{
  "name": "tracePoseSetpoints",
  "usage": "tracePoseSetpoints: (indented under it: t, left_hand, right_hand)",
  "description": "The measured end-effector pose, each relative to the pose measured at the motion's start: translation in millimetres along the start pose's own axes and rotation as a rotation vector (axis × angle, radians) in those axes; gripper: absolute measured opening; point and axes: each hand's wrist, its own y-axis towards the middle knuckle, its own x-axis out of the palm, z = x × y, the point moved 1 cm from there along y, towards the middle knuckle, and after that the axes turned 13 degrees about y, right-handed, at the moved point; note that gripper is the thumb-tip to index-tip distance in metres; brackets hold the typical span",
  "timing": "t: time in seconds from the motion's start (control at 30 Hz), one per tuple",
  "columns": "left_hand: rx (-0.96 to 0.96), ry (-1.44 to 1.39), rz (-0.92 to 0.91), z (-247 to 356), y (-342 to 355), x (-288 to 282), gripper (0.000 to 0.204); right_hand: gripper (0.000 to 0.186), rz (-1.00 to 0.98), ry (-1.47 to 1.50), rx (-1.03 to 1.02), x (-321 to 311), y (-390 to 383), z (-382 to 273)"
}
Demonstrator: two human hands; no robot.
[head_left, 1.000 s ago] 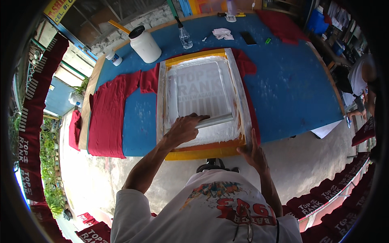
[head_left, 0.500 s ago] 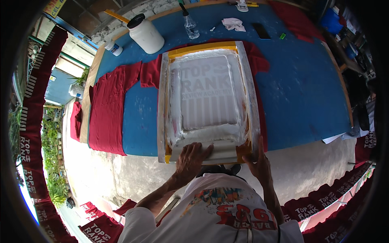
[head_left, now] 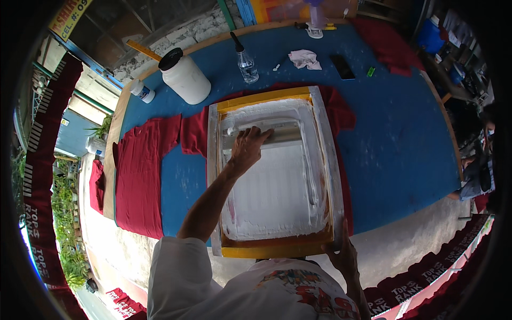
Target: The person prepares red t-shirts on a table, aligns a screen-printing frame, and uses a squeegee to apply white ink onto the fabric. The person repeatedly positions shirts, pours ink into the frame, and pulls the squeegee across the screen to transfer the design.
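While your left hand [head_left: 248, 148] was closed around a grey squeegee [head_left: 286, 135] across the upper part of the white-coated screen [head_left: 266, 192], your right hand [head_left: 344, 258] touched the lower right corner of its frame [head_left: 277, 250], though whether it gripped could not be told. The screen lay over a red shirt [head_left: 339, 110] on the blue table [head_left: 397, 144], with a white jar [head_left: 186, 80], a clear bottle [head_left: 247, 68] and a crumpled cloth [head_left: 304, 60] beyond it.

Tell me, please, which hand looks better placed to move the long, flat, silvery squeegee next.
Probably the left hand: it holds the squeegee on the white mesh. The right hand is at the near right corner of the rectangular, yellow-taped frame, away from the squeegee.
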Motion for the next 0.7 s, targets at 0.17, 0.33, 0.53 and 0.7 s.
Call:
tracePoseSetpoints:
  t: [0.17,0.33,0.53,0.7]
  left_hand:
    - [0.053,-0.123,-0.225,-41,47,-20,0.067]
    - [-0.041,-0.154,-0.345,-73,64,-37,0.070]
    - [-0.069,-0.130,-0.307,-86,58,4,0.072]
    - [-0.086,-0.084,-0.328,-48,6,2,0.073]
  right_hand:
    - [0.114,0.027,-0.026,-0.041,1,-1,-1]
    - [0.116,0.025,-0.021,-0.058,1,-1,1]
    - [0.116,0.011,-0.003,-0.093,3,-2,4]
    - [0.113,0.001,0.003,-0.074,6,-2,12]
